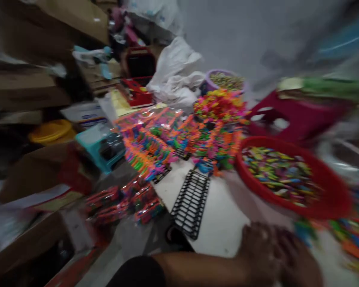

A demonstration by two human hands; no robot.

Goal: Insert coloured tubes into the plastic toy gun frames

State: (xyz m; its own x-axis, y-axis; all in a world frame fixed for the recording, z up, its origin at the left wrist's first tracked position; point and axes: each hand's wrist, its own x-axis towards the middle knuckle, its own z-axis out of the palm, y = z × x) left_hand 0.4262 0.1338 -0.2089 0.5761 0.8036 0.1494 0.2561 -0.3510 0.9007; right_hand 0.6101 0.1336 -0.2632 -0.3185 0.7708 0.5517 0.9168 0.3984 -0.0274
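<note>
Left hand (259, 249) and right hand (299, 265) meet at 5 o'clock over the white board (224, 223). Motion blur: can't tell if the fingers are clenched, released or pinching anything.

Judgement: both hands are working one small piece.

Nearest stock is the coloured pieces (278, 173) in the red basin (332, 203) at 3 o'clock, near the hands. Black rack (191, 203) lies at centre, 11 o'clock of the left hand. Loaded stacks (149, 153) sit beyond it toward 12.

Any next reach calls for clearing the basin rim.

White box (86, 113) at 9 o'clock has bluish print, unreadable. No other legible text.
</note>
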